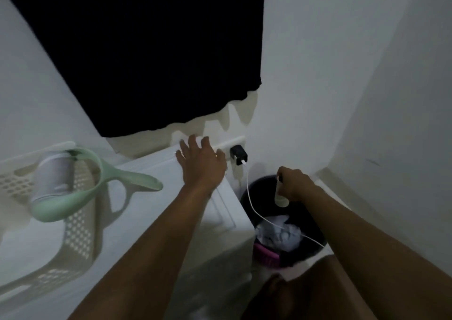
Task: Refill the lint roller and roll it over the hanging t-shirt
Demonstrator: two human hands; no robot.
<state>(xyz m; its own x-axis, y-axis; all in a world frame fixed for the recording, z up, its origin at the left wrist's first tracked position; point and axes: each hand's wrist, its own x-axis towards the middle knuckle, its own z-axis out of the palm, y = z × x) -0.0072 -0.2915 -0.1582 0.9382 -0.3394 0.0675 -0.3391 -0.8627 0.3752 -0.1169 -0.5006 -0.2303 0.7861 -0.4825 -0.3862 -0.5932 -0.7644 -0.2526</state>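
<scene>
A dark t-shirt [151, 50] hangs against the white wall at the top of the view. A mint-green lint roller [80, 185] with a white roll on it lies on a white perforated basket at the left. My left hand [200, 163] hovers open, fingers spread, over the far edge of a white cabinet top [156, 212], below the shirt's hem. My right hand [293, 185] is shut on a small pale cardboard tube [280, 194], held upright over a dark bin.
The white perforated basket [78, 236] sits on the cabinet top at left. A dark bin [315, 231] with crumpled white paper and something pink stands on the floor at right. A black charger [238, 154] is plugged into the wall, its white cable trailing over the bin.
</scene>
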